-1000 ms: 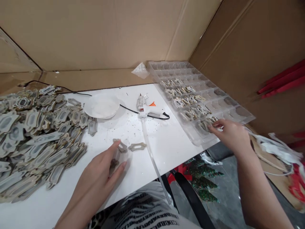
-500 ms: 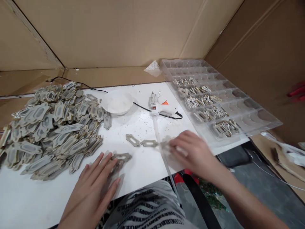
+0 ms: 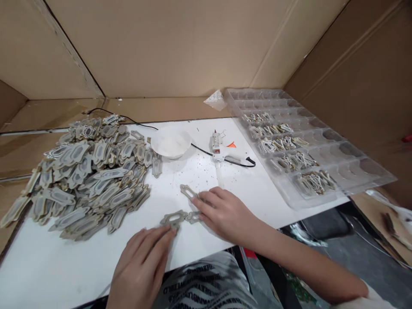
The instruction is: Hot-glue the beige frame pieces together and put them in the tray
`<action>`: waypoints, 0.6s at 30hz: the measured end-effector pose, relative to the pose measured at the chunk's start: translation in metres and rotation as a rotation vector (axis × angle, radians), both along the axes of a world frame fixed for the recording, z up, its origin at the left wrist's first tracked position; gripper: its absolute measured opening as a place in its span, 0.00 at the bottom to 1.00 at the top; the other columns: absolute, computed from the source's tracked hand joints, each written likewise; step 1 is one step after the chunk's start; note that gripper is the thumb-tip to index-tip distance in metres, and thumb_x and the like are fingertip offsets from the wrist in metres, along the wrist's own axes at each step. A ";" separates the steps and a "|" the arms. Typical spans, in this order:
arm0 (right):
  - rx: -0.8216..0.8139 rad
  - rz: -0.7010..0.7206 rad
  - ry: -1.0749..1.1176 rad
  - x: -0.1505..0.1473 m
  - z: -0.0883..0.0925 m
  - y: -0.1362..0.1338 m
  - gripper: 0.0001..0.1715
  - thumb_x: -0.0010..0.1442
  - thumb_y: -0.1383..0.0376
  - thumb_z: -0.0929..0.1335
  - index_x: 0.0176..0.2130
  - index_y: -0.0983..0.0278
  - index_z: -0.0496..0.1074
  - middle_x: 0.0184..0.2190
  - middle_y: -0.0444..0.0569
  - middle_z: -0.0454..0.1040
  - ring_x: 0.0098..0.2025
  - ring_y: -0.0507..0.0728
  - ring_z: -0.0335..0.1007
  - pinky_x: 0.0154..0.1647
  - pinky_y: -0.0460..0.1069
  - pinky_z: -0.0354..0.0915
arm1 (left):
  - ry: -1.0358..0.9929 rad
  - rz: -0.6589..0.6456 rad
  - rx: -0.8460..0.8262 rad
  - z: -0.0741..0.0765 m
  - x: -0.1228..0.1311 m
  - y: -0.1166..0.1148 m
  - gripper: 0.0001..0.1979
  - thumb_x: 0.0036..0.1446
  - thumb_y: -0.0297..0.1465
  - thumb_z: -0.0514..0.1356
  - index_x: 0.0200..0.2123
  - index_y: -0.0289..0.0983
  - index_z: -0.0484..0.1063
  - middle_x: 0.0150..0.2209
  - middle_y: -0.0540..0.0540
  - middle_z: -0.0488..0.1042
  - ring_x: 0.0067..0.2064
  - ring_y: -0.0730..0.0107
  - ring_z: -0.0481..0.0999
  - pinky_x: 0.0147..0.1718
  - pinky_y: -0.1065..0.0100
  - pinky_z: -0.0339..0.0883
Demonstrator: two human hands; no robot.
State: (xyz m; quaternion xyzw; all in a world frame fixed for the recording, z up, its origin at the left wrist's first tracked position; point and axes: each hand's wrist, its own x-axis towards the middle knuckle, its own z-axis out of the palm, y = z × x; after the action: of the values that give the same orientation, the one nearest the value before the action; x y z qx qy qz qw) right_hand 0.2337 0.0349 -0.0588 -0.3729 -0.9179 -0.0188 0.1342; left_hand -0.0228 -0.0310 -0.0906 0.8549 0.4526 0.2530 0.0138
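Grey openwork frames point(image 3: 174, 223) touched your left hand point(image 3: 143, 257), right hand point(image 3: 227, 213); hands apart, grip indeterminable; hasty sweep risked scatter.

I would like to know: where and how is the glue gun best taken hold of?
Probably by its white grip, coming from the person's right. The glue gun seems to lie on its side: the grip juts out to the right, the orange trigger sits on its far side, and the nozzle points away from the person.
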 end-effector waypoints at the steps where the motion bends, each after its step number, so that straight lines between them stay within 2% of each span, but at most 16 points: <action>1: -0.012 0.020 -0.005 0.001 -0.001 0.001 0.14 0.68 0.68 0.65 0.51 0.69 0.74 0.42 0.56 0.79 0.40 0.61 0.71 0.35 0.53 0.66 | -0.005 -0.016 -0.008 0.000 0.000 0.000 0.17 0.65 0.25 0.56 0.55 0.43 0.73 0.50 0.47 0.81 0.48 0.65 0.79 0.53 0.63 0.71; 5: -0.004 0.074 -0.040 -0.001 -0.009 0.007 0.16 0.67 0.71 0.65 0.54 0.70 0.72 0.46 0.56 0.78 0.40 0.61 0.69 0.34 0.54 0.65 | -0.013 -0.093 -0.040 0.003 0.003 0.004 0.20 0.64 0.23 0.54 0.56 0.43 0.73 0.49 0.47 0.81 0.48 0.65 0.80 0.54 0.63 0.71; 9: 0.029 0.131 -0.088 -0.006 -0.004 0.023 0.15 0.69 0.70 0.64 0.53 0.69 0.72 0.46 0.58 0.78 0.39 0.61 0.68 0.35 0.55 0.63 | 0.014 -0.144 0.069 0.002 0.014 0.011 0.20 0.62 0.20 0.52 0.52 0.41 0.76 0.48 0.47 0.81 0.50 0.67 0.78 0.58 0.63 0.66; 12: 0.035 0.158 -0.097 -0.009 0.016 0.047 0.09 0.68 0.69 0.66 0.46 0.67 0.76 0.42 0.56 0.79 0.38 0.60 0.68 0.35 0.53 0.61 | 0.082 -0.061 0.101 0.001 0.025 0.015 0.19 0.63 0.24 0.57 0.54 0.45 0.75 0.55 0.48 0.78 0.58 0.62 0.73 0.69 0.54 0.48; 14: 0.019 0.138 -0.081 -0.012 0.035 0.070 0.09 0.68 0.68 0.66 0.44 0.66 0.77 0.41 0.55 0.80 0.39 0.60 0.68 0.37 0.53 0.61 | 0.157 -0.012 0.102 0.000 0.034 0.016 0.21 0.63 0.32 0.59 0.59 0.48 0.72 0.62 0.46 0.72 0.63 0.54 0.67 0.71 0.48 0.35; 16: -0.026 0.100 -0.069 -0.018 0.052 0.099 0.11 0.69 0.67 0.66 0.44 0.66 0.78 0.41 0.54 0.80 0.41 0.60 0.69 0.40 0.53 0.62 | 0.235 -0.004 0.116 -0.002 0.042 0.019 0.25 0.63 0.38 0.59 0.63 0.47 0.68 0.66 0.42 0.67 0.66 0.46 0.62 0.70 0.41 0.30; 18: -0.079 0.014 -0.100 -0.025 0.064 0.128 0.12 0.69 0.69 0.65 0.47 0.66 0.78 0.43 0.54 0.80 0.43 0.62 0.71 0.41 0.53 0.62 | 0.287 0.003 0.130 -0.005 0.050 0.021 0.30 0.62 0.44 0.59 0.66 0.45 0.65 0.67 0.37 0.64 0.66 0.40 0.60 0.67 0.34 0.31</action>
State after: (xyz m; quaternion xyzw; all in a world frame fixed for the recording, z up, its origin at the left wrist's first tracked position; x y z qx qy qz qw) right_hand 0.2087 0.1633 0.0055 -0.3700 -0.9261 -0.0004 0.0735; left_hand 0.0276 -0.0101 -0.0954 0.8808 0.4337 0.1570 -0.1068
